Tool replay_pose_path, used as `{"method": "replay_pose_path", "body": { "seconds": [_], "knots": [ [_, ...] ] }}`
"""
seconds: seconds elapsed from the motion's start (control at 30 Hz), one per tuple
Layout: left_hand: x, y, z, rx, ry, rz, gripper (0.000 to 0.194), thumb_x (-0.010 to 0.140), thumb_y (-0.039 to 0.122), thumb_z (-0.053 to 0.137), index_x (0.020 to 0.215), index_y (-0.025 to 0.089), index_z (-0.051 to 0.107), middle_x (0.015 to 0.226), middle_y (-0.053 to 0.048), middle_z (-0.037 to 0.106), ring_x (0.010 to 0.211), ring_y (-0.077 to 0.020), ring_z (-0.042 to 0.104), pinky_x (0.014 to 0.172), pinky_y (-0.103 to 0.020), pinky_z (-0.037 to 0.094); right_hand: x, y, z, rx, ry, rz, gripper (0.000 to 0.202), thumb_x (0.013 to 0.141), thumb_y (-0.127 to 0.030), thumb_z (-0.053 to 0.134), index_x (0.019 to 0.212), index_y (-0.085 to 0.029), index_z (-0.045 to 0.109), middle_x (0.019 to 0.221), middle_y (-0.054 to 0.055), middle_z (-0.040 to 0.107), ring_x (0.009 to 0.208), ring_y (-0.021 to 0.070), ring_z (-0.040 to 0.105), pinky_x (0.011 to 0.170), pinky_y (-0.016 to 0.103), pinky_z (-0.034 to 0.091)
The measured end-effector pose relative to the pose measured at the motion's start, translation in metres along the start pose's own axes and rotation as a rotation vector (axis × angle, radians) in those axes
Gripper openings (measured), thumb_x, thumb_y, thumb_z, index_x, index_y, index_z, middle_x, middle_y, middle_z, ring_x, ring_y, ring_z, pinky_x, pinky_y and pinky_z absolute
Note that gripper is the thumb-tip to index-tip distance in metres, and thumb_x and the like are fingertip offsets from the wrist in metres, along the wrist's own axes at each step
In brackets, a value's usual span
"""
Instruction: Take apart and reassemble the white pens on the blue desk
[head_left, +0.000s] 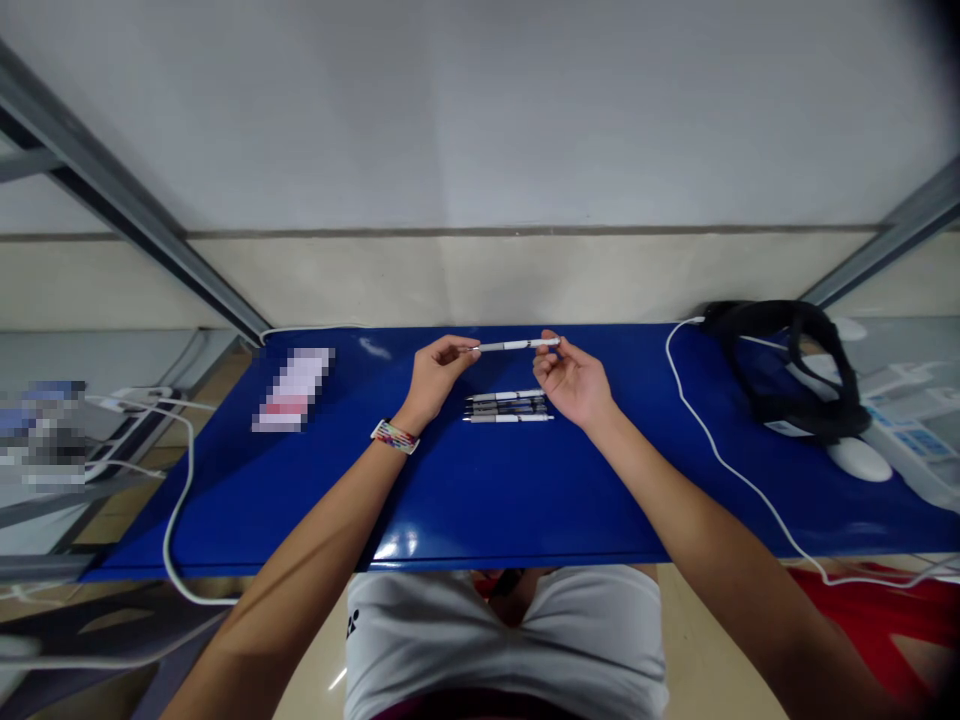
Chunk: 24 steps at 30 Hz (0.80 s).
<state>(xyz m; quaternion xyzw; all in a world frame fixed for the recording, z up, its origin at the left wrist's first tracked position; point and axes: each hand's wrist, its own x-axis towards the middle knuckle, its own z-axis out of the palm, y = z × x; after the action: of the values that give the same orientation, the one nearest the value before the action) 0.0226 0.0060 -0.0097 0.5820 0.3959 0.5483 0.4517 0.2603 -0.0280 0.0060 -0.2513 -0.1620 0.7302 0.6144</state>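
Above a blue worktop [487, 500], a white pen [516, 345] bridges the left fingers [454, 344], pinched around one end, and the right fingers [568, 350], pinched around the other.

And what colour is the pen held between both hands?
The pen is mostly white with small dark markings, best seen in the head view.

Room is left on the blue tabletop [487, 495] in front of the row of pens [506, 407], between the forearms [330, 545]. Behind the row, the way is crossed by a held pen [514, 346]; the right side is obstructed by a white cable [718, 457] and black headset [814, 425].
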Motion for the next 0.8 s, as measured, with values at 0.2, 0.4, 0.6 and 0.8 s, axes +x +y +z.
{"method": "replay_pose_path", "body": {
  "seconds": [0.2,0.4,0.6,0.8],
  "knots": [
    [0.0003,-0.0015,-0.0004,-0.008,0.008,0.013,0.026,0.081,0.037,0.091,0.100,0.020,0.084,0.084,-0.003,0.077,0.078,-0.0162,0.068,0.075,-0.029,0.054,-0.0035,-0.0021,0.0032,0.117,-0.036,0.032,0.018,0.104,-0.023,0.056,0.114,-0.017,0.070,0.090,0.007,0.071,0.074,0.0143,0.063,0.072,0.027,0.061],
    [-0.0003,-0.0016,-0.0002,-0.001,-0.007,0.016,0.026,0.081,0.036,0.090,0.101,0.020,0.084,0.084,-0.003,0.077,0.079,-0.0168,0.068,0.077,-0.031,0.055,-0.0035,-0.0027,0.0050,0.131,-0.039,0.041,0.015,0.103,-0.019,0.057,0.109,-0.016,0.070,0.082,0.004,0.065,0.068,0.0115,0.058,0.067,0.023,0.056],
    [0.0005,-0.0023,-0.0003,-0.001,-0.014,0.015,0.026,0.081,0.037,0.090,0.100,0.020,0.084,0.084,-0.003,0.077,0.079,-0.0166,0.068,0.076,-0.030,0.054,-0.0040,-0.0024,0.0037,0.108,-0.048,0.020,0.017,0.101,-0.022,0.059,0.112,-0.017,0.071,0.085,0.005,0.068,0.071,0.0131,0.059,0.068,0.026,0.058],
    [-0.0007,0.0006,0.0000,-0.020,-0.012,0.002,0.025,0.080,0.035,0.091,0.100,0.020,0.083,0.084,-0.002,0.076,0.078,-0.0158,0.067,0.076,-0.030,0.053,-0.0041,-0.0026,0.0051,0.117,-0.047,0.023,0.014,0.101,-0.017,0.058,0.109,-0.018,0.070,0.081,0.003,0.064,0.067,0.0123,0.056,0.064,0.025,0.056]
  ]
}}
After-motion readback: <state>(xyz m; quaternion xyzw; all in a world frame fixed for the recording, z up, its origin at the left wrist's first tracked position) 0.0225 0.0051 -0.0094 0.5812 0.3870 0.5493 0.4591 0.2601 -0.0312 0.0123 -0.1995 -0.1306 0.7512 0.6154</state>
